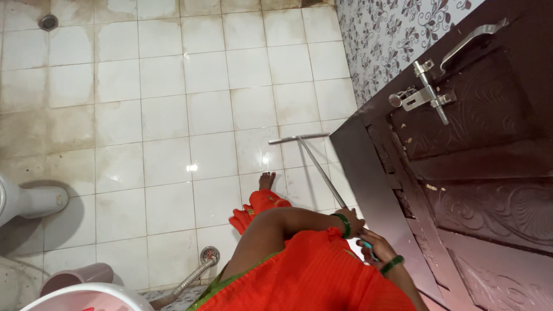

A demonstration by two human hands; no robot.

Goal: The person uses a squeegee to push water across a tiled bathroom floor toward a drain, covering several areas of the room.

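A floor wiper with a thin metal handle [322, 173] and a narrow T-shaped head [298, 139] rests its head on the wet white floor tiles beside the door. My left hand [353, 221], with a green bangle at the wrist, grips the handle's upper part. My right hand [375, 249], also with a green bangle, grips the teal end of the handle just below it. My left arm reaches across my orange clothing. My bare foot [266, 179] stands on the tiles, left of the handle.
A dark carved door [478, 173] with a metal latch [427, 95] and lever handle [472, 37] fills the right. A white toilet base [31, 201] sits at the left. A floor drain with a hose [208, 254], a mauve mug [78, 276] and a white bucket rim [86, 295] lie below.
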